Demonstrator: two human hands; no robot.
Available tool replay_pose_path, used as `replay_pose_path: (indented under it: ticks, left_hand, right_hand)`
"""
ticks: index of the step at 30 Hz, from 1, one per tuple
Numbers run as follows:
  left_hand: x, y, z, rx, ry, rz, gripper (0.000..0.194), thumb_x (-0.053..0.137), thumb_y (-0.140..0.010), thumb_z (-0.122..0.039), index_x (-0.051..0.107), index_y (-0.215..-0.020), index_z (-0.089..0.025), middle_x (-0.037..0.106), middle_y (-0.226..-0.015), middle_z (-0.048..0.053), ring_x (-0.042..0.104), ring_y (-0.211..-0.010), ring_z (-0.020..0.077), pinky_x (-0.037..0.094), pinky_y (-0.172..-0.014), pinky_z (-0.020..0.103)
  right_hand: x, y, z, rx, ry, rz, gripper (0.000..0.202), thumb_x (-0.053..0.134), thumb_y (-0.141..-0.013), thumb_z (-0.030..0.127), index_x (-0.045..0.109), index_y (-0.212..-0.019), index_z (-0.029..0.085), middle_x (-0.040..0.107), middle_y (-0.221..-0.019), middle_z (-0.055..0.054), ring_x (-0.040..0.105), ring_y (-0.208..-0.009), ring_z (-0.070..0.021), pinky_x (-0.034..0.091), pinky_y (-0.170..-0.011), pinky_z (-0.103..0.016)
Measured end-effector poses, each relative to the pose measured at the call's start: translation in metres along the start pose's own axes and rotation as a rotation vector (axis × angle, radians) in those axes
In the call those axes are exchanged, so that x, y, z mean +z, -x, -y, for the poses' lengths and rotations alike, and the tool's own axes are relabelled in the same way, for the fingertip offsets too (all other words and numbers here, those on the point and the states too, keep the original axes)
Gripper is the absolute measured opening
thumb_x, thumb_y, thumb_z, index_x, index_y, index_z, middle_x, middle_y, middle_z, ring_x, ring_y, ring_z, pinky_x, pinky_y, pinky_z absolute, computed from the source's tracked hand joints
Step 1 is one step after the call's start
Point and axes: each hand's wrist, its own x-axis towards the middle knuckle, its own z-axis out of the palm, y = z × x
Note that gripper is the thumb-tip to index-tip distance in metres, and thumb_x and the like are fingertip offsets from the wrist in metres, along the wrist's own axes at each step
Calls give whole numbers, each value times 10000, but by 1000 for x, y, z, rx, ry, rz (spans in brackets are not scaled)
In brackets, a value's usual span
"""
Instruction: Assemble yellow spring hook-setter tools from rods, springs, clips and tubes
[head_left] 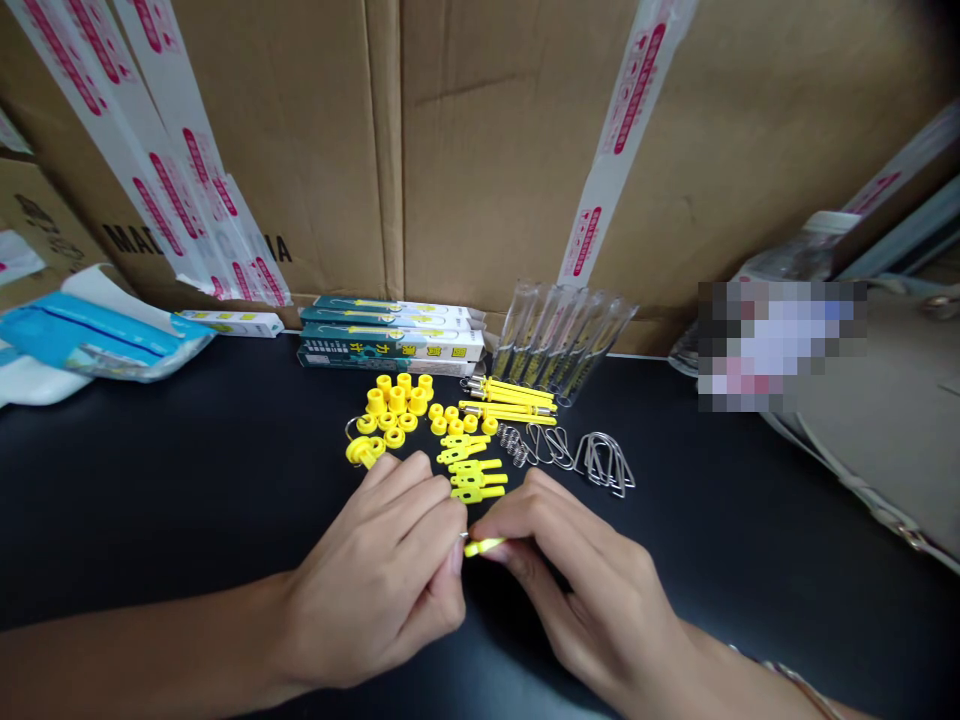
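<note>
A single head-worn camera looks forward and steeply down from just above the person's own hands, close to the work. The left hand [375, 590] and right hand [577, 580] enter from the lower edge and meet at the lower centre of the frame. The black table [150, 500] fills the lower half; cardboard boxes [487, 130] rise as a wall across the upper half, facing the lens. Straight lines bow toward the corners, a wide-angle look. There is no second view to share any part of the scene.
</note>
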Motion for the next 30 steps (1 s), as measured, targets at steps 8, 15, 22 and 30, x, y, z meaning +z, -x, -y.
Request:
replay_pose_path:
  ticks: [8,15,22,30]
  left_hand:
    - [1,0,-1,4,-7,-16,255,370,-871,-41,466,-690,-193,496,-663,17,388,-686,189,336,-635,352]
    - [2,2,-1,14,-16,-29,244,380,-874,-33,466,-702,-183,492,-672,18,391,-696,186,317,-623,354]
    - [1,0,-2,38,-56,-41,258,378,-869,-42,484,-688,-192,508,-664,23,400,-687,191,325,-619,355]
    - [2,0,-2,56,-88,-29,263,380,-866,-40,505,-679,-178,496,-663,30,382,-694,196,327,-631,360]
  right_hand:
    - [-5,-3,0,29,60,-59,189,484,-956,25,569,-1008,186,630,-847,-35,567,-742,-166,487,-661,-285]
    - [-4,-1,-1,-29,34,-6,216,493,-934,-12,573,-1044,156,641,-852,-63,539,-752,-183,476,-657,-317]
    - [-3,-2,-2,-30,59,-14,234,472,-937,-11,574,-1037,174,643,-844,-53,540,-738,-180,487,-646,-314]
    - [-1,1,-4,-42,48,-26,267,448,-929,-42,581,-991,181,627,-815,-44,530,-729,-171,489,-646,-306]
